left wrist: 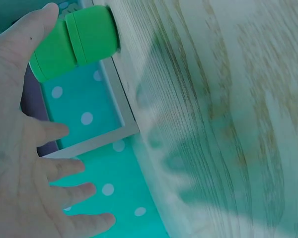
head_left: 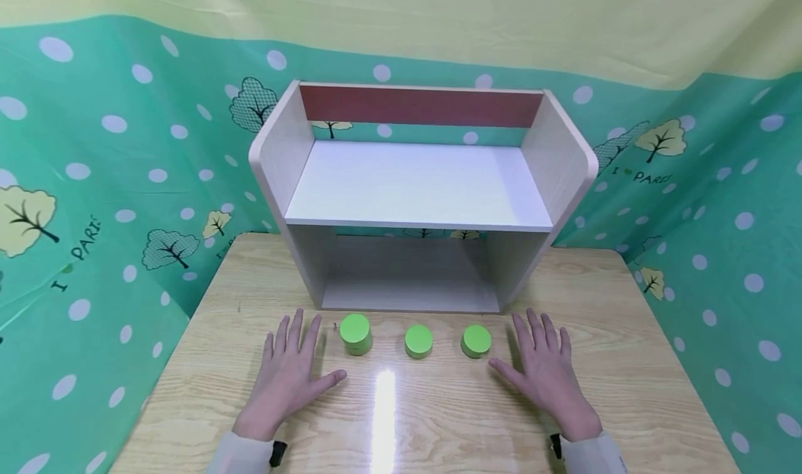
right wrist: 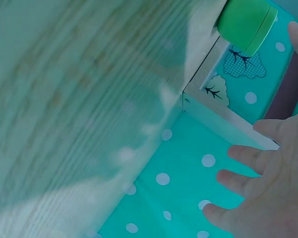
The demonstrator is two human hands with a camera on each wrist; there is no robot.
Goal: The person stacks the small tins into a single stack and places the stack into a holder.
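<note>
Three spots along the front of the shelf hold round green containers. The left spot has a taller stack (head_left: pixel 356 334) of two, one on top of the other, as the seam in the left wrist view shows (left wrist: pixel 74 42). A single container (head_left: pixel 418 341) sits in the middle and another (head_left: pixel 476 341) to the right. My left hand (head_left: pixel 289 376), fingers spread and straight, is held palm down left of the stack, holding nothing. My right hand (head_left: pixel 545 373) mirrors it beside the right container, with spread fingers and nothing in it.
A white two-level shelf unit (head_left: pixel 418 185) with a dark red back strip (head_left: pixel 420 106) stands behind the containers on the wooden table (head_left: pixel 207 390). Green dotted curtain (head_left: pixel 113 182) hangs at the back and both sides.
</note>
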